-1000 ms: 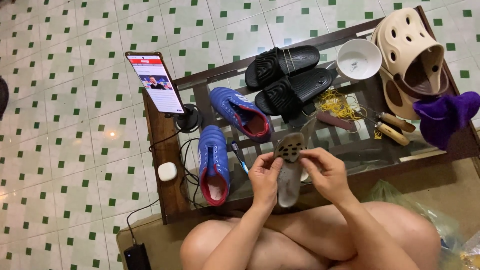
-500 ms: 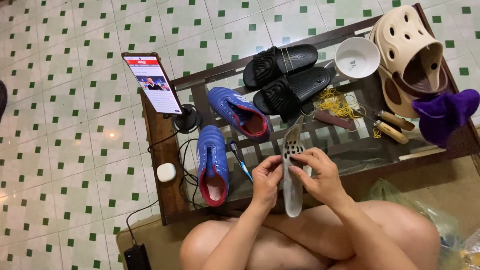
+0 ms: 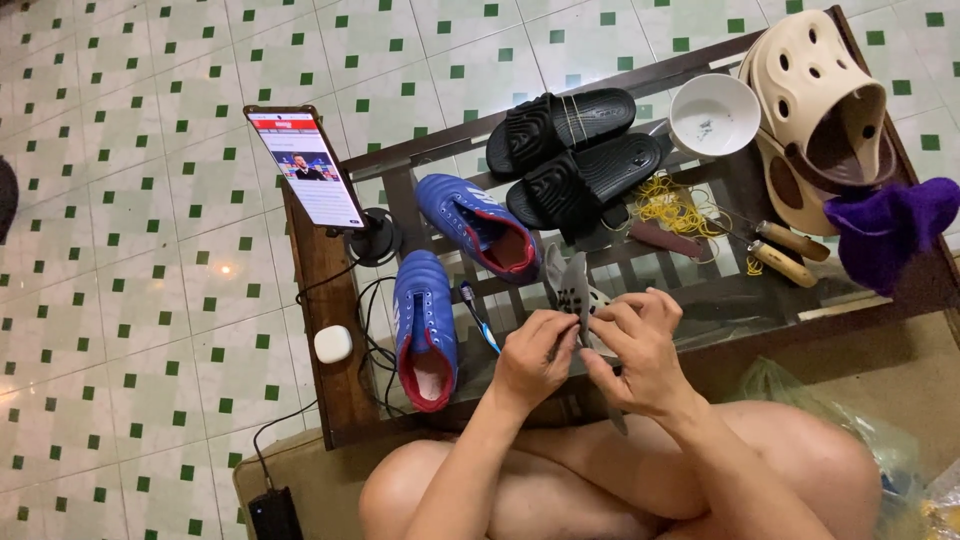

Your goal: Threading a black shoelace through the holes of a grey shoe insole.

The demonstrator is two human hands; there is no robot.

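Pinching a grey perforated insole [image 3: 574, 290] between them, the left hand [image 3: 532, 360] and right hand [image 3: 640, 350] meet fingertip to fingertip above the near edge of the glass-topped table [image 3: 330, 290], insole turned edge-on, forearms rising from the lap.

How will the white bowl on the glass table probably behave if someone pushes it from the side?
The white bowl looks smooth and glazed, so it would likely slide on the glass table rather than tip. It is wide and low, so probably stable. It seems ceramic, hence possibly fragile near the table's edge. Both hands are on the insole, away from it.
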